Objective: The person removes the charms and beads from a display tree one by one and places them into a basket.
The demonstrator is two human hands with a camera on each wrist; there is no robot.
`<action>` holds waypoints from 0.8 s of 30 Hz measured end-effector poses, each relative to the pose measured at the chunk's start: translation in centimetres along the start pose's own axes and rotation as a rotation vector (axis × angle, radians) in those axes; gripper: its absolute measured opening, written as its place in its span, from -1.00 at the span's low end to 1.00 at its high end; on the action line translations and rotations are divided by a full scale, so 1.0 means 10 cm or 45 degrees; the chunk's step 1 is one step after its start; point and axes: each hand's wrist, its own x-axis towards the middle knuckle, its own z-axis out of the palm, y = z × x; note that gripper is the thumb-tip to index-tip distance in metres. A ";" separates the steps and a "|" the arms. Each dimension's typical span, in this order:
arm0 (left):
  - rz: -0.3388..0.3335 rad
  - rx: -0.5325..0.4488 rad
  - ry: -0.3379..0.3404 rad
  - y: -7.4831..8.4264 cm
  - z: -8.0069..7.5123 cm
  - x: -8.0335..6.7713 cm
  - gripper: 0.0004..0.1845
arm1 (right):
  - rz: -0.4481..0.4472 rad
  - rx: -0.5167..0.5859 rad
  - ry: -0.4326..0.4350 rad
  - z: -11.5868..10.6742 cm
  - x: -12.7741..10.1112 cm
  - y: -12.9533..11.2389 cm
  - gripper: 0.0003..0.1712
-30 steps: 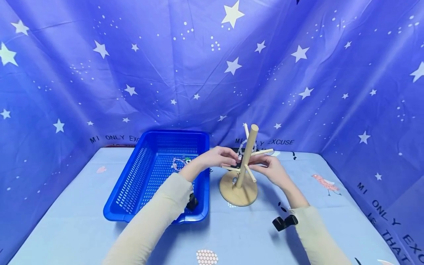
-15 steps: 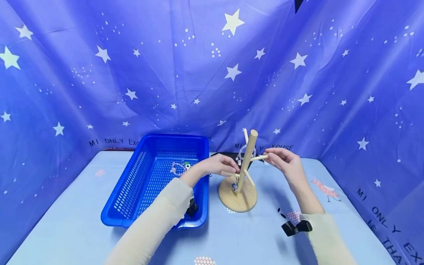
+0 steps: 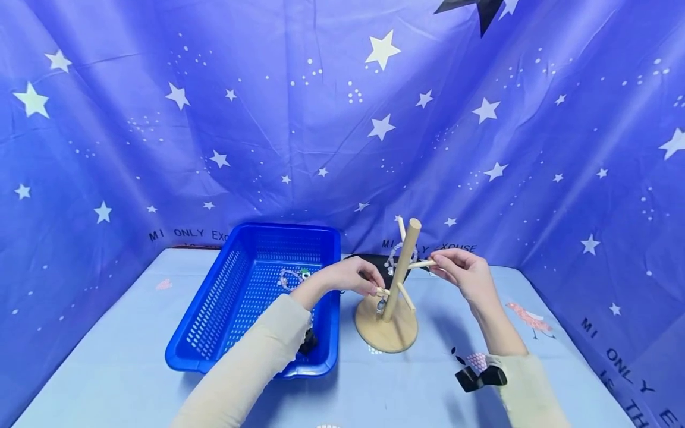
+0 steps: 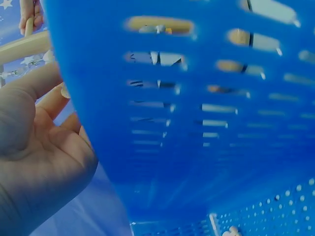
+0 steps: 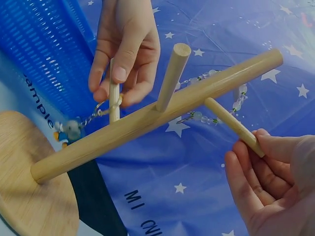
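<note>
A wooden stand [image 3: 408,249] with a round base and several side pegs stands right of the basket. My left hand [image 3: 350,276] pinches its left peg [image 5: 114,88] between thumb and fingers. The gold ring of a keychain [image 3: 381,305] with a small blue-grey figure hangs on that peg, by the fingertips. My right hand [image 3: 462,273] pinches the tip of the right peg [image 5: 236,127] with thumb and forefinger. A pale beaded bracelet [image 5: 238,104] hangs behind the post. The left wrist view shows mostly basket wall, with the left fingertips partly hidden.
A blue perforated basket [image 3: 176,351] stands at the left, under my left forearm. Inside it lie a pinkish beaded bracelet [image 3: 289,279] and a small green-and-white piece [image 3: 305,273]. A starry blue curtain [image 3: 321,119] hangs behind the light-blue tablecloth [image 3: 396,392].
My right hand has moved from beside the post out to the right peg's tip and stayed there. My left hand has drawn slightly back from the post onto the left peg.
</note>
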 end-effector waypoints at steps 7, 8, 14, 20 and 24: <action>0.011 0.229 0.089 0.00 -0.07 -0.09 -0.93 | -0.014 0.013 -0.017 0.02 0.02 0.01 -0.88; 0.004 0.254 0.097 0.01 -0.08 -0.10 -0.94 | -0.016 0.014 -0.020 0.02 0.03 0.01 -0.88; -0.019 0.402 0.118 0.04 -0.15 -0.21 -0.97 | -0.005 0.003 -0.026 0.03 0.02 0.01 -0.90; 0.007 0.354 0.171 0.08 -0.28 -0.34 -0.92 | -0.002 -0.005 -0.018 0.01 0.01 -0.01 -0.91; 0.055 0.292 0.236 0.05 -0.40 -0.44 -0.95 | 0.006 -0.026 -0.023 0.01 0.02 -0.01 -0.92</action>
